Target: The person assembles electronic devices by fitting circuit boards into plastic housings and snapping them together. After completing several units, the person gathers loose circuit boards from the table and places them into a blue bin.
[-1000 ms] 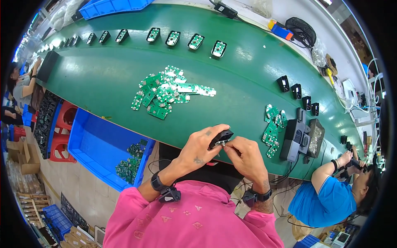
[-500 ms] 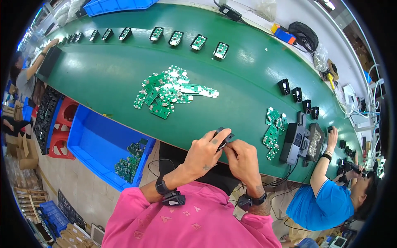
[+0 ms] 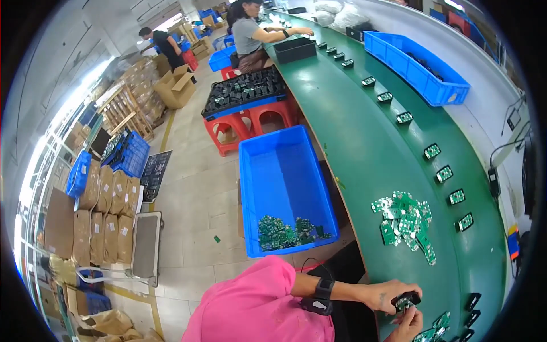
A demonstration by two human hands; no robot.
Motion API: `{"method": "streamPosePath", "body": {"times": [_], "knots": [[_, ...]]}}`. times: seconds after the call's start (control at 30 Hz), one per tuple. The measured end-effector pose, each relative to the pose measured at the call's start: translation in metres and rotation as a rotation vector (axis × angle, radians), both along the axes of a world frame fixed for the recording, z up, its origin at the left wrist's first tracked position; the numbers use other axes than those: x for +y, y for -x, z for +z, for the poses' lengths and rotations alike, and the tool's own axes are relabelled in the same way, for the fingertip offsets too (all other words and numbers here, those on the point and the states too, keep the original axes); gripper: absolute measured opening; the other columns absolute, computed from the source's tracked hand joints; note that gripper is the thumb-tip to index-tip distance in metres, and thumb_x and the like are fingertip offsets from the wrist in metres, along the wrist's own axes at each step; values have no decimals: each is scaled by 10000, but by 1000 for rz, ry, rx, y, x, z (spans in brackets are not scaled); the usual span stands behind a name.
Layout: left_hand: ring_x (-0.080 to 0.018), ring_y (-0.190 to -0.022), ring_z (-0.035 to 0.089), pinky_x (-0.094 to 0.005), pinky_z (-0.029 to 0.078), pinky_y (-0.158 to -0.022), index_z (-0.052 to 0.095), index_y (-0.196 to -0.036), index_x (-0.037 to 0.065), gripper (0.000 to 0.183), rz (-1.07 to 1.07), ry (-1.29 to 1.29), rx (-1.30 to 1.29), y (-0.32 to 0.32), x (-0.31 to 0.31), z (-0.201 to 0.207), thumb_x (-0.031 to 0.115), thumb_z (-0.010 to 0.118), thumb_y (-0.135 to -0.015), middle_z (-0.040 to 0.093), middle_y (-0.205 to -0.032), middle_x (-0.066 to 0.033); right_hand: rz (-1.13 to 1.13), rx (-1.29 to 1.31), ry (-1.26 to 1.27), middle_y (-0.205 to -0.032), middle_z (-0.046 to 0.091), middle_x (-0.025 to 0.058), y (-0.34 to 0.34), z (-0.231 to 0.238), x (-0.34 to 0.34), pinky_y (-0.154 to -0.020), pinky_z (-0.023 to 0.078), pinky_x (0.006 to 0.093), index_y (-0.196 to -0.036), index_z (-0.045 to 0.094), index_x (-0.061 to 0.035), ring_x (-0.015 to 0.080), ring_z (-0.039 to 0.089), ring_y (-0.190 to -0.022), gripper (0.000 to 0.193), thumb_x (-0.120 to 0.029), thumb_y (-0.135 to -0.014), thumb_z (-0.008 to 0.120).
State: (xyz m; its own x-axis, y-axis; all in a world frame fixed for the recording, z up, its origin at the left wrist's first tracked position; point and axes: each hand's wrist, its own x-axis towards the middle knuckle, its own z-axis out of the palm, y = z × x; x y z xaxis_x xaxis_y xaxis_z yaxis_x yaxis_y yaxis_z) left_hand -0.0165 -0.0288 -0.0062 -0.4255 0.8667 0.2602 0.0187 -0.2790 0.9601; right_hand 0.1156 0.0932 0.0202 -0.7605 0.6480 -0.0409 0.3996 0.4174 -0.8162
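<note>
My left hand (image 3: pixel 393 295) is closed around a small black plastic housing (image 3: pixel 405 298) above the bench's near edge. Inside it, part of a green circuit board shows. The fingers of my right hand (image 3: pixel 409 326) are pinched together against the lower side of the same housing; whether they grip the board or the rim is hidden. Just beyond my hands lies a loose pile of green circuit boards (image 3: pixel 405 219). A smaller heap of boards (image 3: pixel 436 329) sits right of my right hand, cut off by the lower edge.
Black housings fitted with boards (image 3: pixel 444 174) line the green bench (image 3: pixel 364 165). More black housings (image 3: pixel 472 318) stand at lower right. A blue bin (image 3: pixel 288 194) with boards stands beside the bench. Farther off are a blue crate (image 3: pixel 416 68), red stools (image 3: pixel 228 128) and a seated co-worker (image 3: pixel 248 37).
My view has swung to the left, bringing the blue bin, stools and aisle into sight. The housing stays in my left hand; its open side with the board now shows.
</note>
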Motion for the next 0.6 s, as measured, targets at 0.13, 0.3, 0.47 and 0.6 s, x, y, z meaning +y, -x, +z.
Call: {"method": "streamPosePath", "body": {"times": [0.13, 0.3, 0.47, 0.6], "knots": [[-320, -843, 670, -375, 508, -740, 461, -1237, 33, 538, 56, -44, 43, -3, 10, 4, 42, 677, -745, 649, -954, -156, -235, 89, 70, -776, 664, 149, -1, -6, -4, -623, 477, 375, -904, 650, 73, 210, 593, -701, 379, -304, -949, 642], [-331, -832, 675, -390, 511, -711, 465, -1242, 29, 531, 68, 24, 23, 2, 10, 13, 28, 668, -751, 647, -934, -167, -268, 190, 156, -760, 633, 128, 2, 12, -20, -627, 465, 363, -912, 647, 79, 212, 560, -702, 423, -343, -944, 625], [-370, -958, 638, -424, 501, -818, 531, -1209, 19, 486, 33, 67, 64, -1, 10, -7, -11, 649, -738, 632, -1001, -175, -223, -27, 9, -730, 627, 130, -18, 4, 6, -595, 455, 365, -917, 654, 81, 221, 549, -660, 440, -350, -962, 581], [-369, -1010, 617, -435, 486, -857, 563, -1199, 19, 460, 116, -26, 181, -8, 11, 8, 2, 661, -749, 618, -1039, -177, -98, -49, -95, -740, 642, 188, -18, 7, 16, -589, 470, 413, -971, 669, 81, 262, 564, -629, 478, -391, -968, 589]]}}
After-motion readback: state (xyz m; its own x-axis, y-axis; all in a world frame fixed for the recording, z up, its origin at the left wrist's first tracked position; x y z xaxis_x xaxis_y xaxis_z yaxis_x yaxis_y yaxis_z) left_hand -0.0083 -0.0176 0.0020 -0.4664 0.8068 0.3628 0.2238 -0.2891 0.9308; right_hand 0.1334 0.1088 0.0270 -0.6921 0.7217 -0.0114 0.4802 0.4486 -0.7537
